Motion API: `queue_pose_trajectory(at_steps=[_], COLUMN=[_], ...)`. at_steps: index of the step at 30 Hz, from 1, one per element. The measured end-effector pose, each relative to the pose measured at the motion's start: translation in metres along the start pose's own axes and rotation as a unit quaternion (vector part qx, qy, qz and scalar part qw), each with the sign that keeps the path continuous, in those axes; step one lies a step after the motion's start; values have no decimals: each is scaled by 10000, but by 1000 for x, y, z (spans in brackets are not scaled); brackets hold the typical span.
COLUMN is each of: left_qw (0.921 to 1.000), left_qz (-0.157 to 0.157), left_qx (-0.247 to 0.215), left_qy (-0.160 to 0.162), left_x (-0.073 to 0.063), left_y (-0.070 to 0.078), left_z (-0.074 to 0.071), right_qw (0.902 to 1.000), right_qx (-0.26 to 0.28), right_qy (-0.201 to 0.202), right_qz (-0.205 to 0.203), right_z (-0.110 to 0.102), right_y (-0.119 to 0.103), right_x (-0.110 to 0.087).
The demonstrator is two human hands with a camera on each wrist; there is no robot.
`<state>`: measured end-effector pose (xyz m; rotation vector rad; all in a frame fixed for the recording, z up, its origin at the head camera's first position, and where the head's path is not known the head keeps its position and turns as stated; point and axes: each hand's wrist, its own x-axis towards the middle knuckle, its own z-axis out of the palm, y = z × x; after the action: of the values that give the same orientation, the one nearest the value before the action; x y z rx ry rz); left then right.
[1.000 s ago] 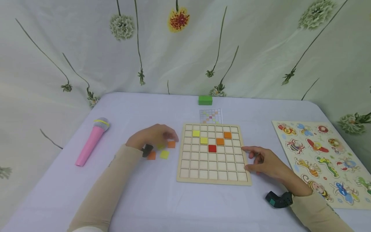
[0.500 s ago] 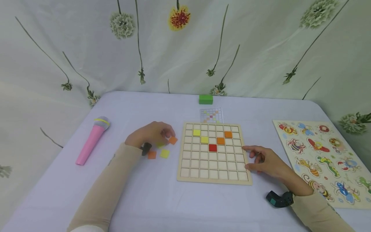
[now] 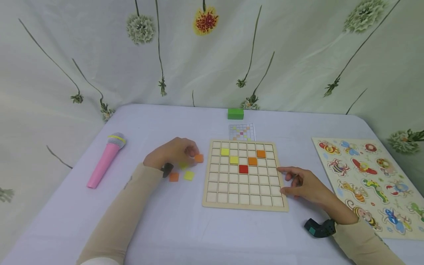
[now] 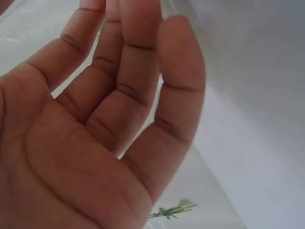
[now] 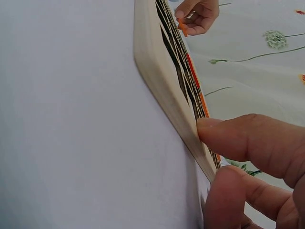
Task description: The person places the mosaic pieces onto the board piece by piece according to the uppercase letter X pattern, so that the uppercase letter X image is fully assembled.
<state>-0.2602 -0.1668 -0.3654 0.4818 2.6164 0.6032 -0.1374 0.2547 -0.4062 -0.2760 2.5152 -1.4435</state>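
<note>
My left hand pinches an orange square tile just left of the wooden grid board. In the right wrist view the tile shows at the fingertips, while the left wrist view shows the palm and curved fingers without it. Below that hand lie another orange tile and a yellow tile; a second yellow tile is partly covered. My right hand rests thumb and index fingertips on the board's right edge. Seated in the grid are yellow, orange and red tiles.
A printed pattern card lies behind the board, with a green block beyond it. At left is a pink toy microphone. An insect puzzle board lies at right, near my right forearm.
The left hand has picked up the orange tile that lay beside the board and drawn slightly back and left. The right hand stays at the board's edge.
</note>
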Motion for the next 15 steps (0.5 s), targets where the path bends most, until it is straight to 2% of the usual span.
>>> queue_pose_trajectory(at_steps=[7,15], left_qw=[9974,9934], left_qz=[717,1145], left_qx=[-77,48], left_qy=[95,17], left_x=[-4,-5], left_y=[15,33], left_z=[2,13], right_qw=[10000,9999], right_qx=[15,-88], right_qy=[11,64], right_qz=[59,99], right_z=[0,0], right_y=[0,-2], right_x=[0,0])
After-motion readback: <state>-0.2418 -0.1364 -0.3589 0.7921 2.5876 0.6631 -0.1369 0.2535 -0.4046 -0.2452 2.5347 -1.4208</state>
